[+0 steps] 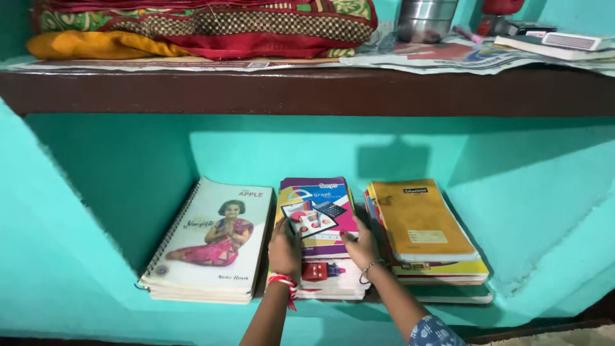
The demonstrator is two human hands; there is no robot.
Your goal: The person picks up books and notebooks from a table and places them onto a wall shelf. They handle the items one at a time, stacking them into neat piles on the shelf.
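A colourful graph book (318,205) lies on top of the middle stack of books in a turquoise wall niche. My left hand (284,250) rests on its left edge, fingers curled over the stack. At the book's right edge, my right hand (361,248) presses with fingers bent on the cover. Both hands touch the same top book. A red thread band is on my left wrist, a thin bangle on my right.
A spiral notebook (211,238) with a picture of a seated figure lies to the left. A stack topped by a yellow notebook (419,221) lies to the right. The dark shelf (307,90) above holds folded cloth (205,25), a steel pot (426,18) and newspaper.
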